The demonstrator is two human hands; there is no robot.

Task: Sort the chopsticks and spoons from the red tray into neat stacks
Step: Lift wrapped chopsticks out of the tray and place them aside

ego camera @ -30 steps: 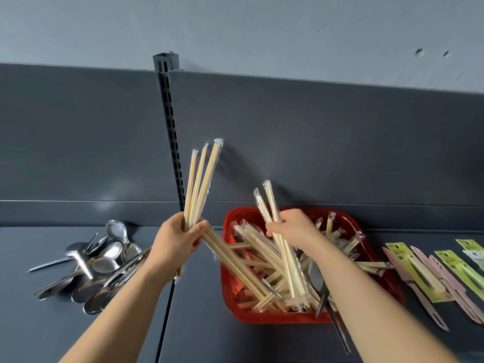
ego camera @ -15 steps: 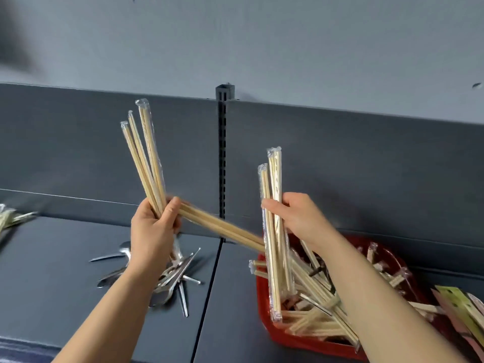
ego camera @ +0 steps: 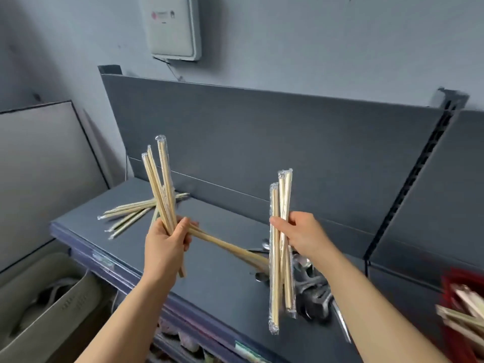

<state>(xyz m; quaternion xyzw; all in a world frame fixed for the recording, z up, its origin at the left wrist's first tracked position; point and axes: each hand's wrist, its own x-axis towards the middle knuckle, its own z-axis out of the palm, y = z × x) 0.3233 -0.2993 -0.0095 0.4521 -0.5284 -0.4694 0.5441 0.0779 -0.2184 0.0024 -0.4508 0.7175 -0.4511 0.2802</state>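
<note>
Red tray [ego camera: 461, 277] now slipped to the 4 o'clock edge | change: both fistfuls carried left, away from it; shelf pile [ego camera: 131, 210] appears at 10 o'clock, so laying down looks next | left hand [ego camera: 167, 239] curled round splayed chopsticks [ego camera: 159, 184] | right hand [ego camera: 301, 234] gripping upright packets [ego camera: 281, 258] over spoons [ego camera: 314, 286] at 5 o'clock.

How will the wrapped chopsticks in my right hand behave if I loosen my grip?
Probably stiff: the wrapped chopsticks stand straight above and below the right hand with no sag. Likely slippery: their clear sleeves look glossy, and the packs sit at uneven heights. Seemingly light: one hand holds several upright.
</note>
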